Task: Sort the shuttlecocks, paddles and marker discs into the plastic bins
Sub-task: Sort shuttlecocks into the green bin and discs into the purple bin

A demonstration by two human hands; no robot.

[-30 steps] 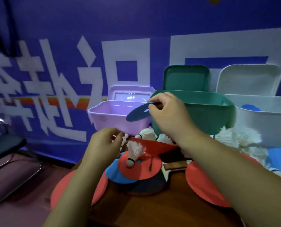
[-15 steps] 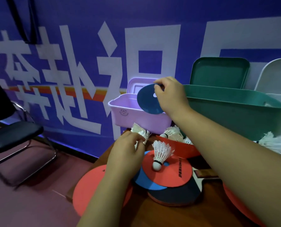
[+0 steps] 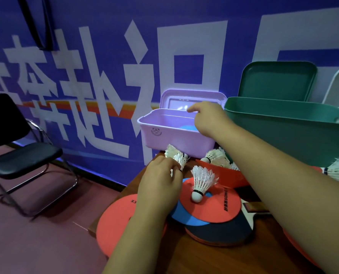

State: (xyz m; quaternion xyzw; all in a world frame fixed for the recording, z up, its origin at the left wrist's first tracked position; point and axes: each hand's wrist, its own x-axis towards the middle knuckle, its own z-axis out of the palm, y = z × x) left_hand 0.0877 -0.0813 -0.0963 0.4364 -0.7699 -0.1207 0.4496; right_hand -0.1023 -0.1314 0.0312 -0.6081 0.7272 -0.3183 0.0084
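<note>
Two hands in view. Left hand [image 3: 160, 184]: grip curled round the feathers of a shuttlecock [image 3: 179, 158] at the left rear of the desk [image 3: 184, 258], just in front of the purple bin [image 3: 164, 139]. That bin holds a blue disc [image 3: 186, 127]. Right hand [image 3: 208, 119] hovers above it, grip released, empty. Judgement: the shuttlecock belongs elsewhere. Green bin [image 3: 283, 131] lies right and rearward of the left grip, across the right forearm; the right hand is nearer it.

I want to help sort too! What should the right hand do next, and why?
Probably draw the right hand back from the purple bin toward the pile: it holds nothing, a blue disc already lies inside the bin, and a red disc waits on the table.
</note>
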